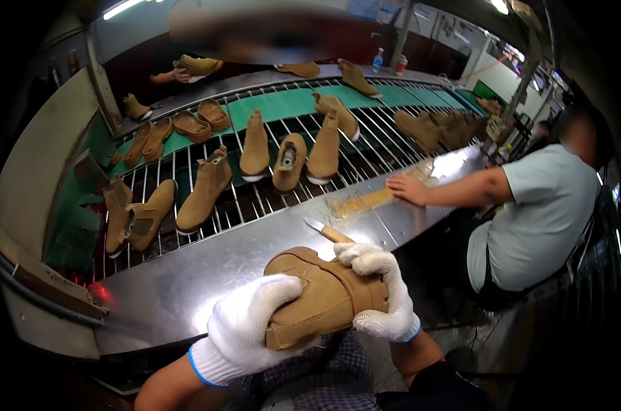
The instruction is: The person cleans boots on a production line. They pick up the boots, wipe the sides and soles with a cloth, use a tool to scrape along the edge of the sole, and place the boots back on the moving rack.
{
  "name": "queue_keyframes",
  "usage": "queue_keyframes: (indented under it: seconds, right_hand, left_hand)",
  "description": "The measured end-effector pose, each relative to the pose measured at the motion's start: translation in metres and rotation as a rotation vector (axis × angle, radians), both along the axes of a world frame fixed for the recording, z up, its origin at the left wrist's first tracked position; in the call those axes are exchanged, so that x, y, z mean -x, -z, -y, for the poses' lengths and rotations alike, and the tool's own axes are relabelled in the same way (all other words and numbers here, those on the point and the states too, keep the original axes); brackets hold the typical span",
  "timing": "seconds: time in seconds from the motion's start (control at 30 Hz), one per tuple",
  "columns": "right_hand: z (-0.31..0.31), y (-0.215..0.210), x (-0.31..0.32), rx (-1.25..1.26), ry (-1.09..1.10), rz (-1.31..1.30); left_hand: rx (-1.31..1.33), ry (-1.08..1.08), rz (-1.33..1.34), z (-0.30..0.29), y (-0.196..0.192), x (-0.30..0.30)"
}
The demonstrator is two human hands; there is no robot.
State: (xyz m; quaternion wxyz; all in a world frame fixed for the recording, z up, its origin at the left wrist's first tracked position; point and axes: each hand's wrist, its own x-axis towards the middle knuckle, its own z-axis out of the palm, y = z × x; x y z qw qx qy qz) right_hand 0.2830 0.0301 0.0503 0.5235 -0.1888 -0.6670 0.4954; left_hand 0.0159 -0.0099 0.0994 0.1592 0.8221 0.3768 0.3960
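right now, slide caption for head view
Gloved left hand and right hand hold a tan boot at a metal bench.

1. Smooth, glossy metal on the worktop (167,291).
2. Matt, suede-like surface on the boot (324,291) at the worktop's near edge.
3. Coarse knit cloth on left hand (245,332) and right hand (398,294).
4. Wood-look knife handle (339,236) on the worktop.
5. Smooth, matt belt (276,104) beyond the worktop.

Most fingers of the left hand (238,329) are hidden beneath the boot (317,291); the right hand (398,298) blocks the tool's (331,232) handle end; the seated co-worker's (543,212) face is blurred; the checked cloth (348,383) runs off the lower edge.
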Motion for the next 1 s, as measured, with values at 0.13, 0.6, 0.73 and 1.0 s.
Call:
queue_keyframes:
  seconds: [0.13,0.6,0.73,1.0]
  right_hand:
    - [0.030,0.001,-0.008,0.118,0.080,-0.019]
    - [0.099,0.007,-0.037,0.589,0.345,0.208]
    - [0.109,0.013,-0.034,0.613,0.355,0.301]
    - [0.129,0.015,-0.032,0.514,0.351,0.462]
  left_hand:
    - [-0.066,0.042,0.019,0.012,0.010,-0.017]
    - [-0.311,0.129,-0.210,0.051,0.054,-0.065]
    - [-0.313,0.148,-0.219,0.061,0.059,-0.068]
    - [-0.264,0.201,-0.235,0.076,0.067,-0.057]
